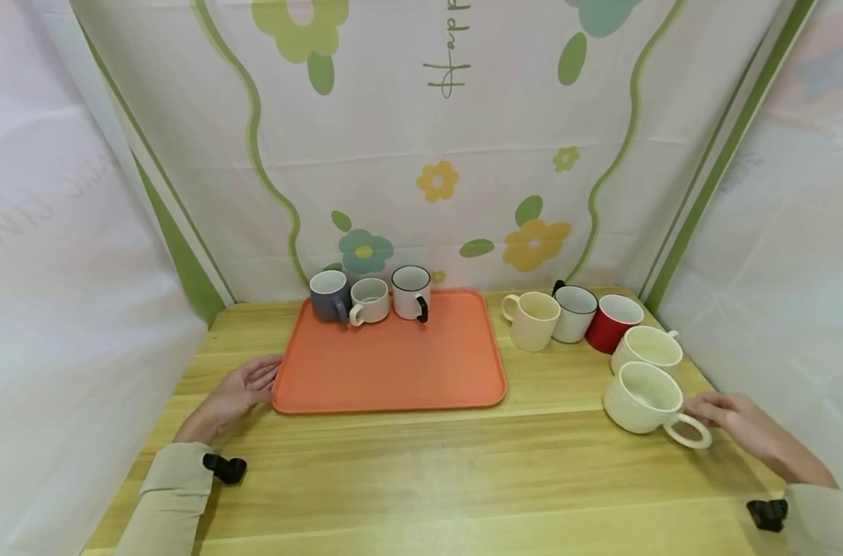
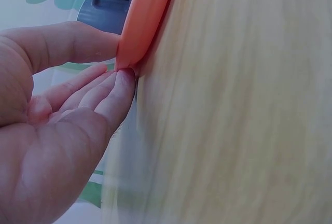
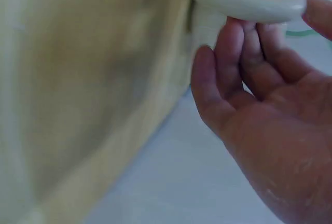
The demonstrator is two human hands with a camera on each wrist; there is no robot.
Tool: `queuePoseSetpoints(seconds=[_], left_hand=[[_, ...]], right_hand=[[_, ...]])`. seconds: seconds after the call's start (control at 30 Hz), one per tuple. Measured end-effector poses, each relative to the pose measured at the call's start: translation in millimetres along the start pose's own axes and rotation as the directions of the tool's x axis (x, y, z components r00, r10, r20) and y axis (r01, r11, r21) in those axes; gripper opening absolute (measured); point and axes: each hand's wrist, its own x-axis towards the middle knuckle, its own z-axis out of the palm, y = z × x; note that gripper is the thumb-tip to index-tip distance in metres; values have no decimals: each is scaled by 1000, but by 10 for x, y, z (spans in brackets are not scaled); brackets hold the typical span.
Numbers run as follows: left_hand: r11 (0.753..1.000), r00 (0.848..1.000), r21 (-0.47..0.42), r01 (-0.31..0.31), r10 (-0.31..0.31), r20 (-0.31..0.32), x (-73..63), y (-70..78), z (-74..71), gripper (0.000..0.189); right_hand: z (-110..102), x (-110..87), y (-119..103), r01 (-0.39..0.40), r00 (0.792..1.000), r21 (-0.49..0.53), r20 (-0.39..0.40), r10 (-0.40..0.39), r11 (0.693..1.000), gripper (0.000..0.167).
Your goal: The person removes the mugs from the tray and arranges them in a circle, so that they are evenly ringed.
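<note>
At the left edge of the orange tray (image 1: pixel 394 378), my left hand (image 1: pixel 244 390) holds the rim. In the left wrist view the thumb lies against the side of the tray (image 2: pixel 142 24), and the fingertips (image 2: pixel 124 79) touch its underside. On the right, a cream mug (image 1: pixel 633 413) has its ring handle toward my right hand (image 1: pixel 741 425). The right wrist view shows the thumb at one side of the mug handle (image 3: pixel 244 3), with fingers curled behind it and two fingertips visible through the ring. The mug's body is mostly outside that view.
A blue-grey mug (image 1: pixel 326 297), a small white cup (image 1: pixel 371 301) and a black-rimmed white mug (image 1: pixel 407 301) stand along the tray's back. Right of it are a yellow mug (image 1: pixel 533 324), another black-rimmed mug (image 1: pixel 573 320), a red mug (image 1: pixel 605 330) and a second cream mug (image 1: pixel 651 344).
</note>
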Motion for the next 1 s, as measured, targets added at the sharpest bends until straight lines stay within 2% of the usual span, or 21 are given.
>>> queuePoseSetpoints(seconds=[0.07,0.1,0.23,0.33,0.4,0.5,0.63,0.8,1.0], left_hand=[[1000,1000,-5,-2,2,2,3,-9,0,83],[1000,1000,-8,-3,3,2,3,-11,1,83],[1000,1000,-12,-9,9,5,-1,-21,1,84],[1000,1000,-16,-18,19,10,-4,-29,-1,84],[1000,1000,-17,-25,25,13,-5,-34,-4,84],[1000,1000,-15,-28,28,14,-4,-38,-6,84],[1000,1000,6,-10,10,6,-5,-1,10,84],[1000,1000,18,12,-12,-15,-2,24,42,83],[1000,1000,24,13,-13,-9,8,37,41,83]], right_hand=[[-55,16,-153,-74,992,-197,-116,51,978,44],[-72,37,-224,-58,988,-234,-154,22,970,40],[-58,166,-611,11,960,-317,-260,-98,948,31],[46,336,-964,102,938,-349,-278,-207,932,31],[158,486,-1198,180,922,-362,-261,-285,915,29],[359,767,-1528,296,907,-352,-188,-377,888,31],[657,1202,-1900,397,899,-283,-75,-432,873,42],[1035,1741,-2340,439,896,-225,34,-443,870,53],[1460,2252,-2652,425,905,-163,39,-424,891,58]])
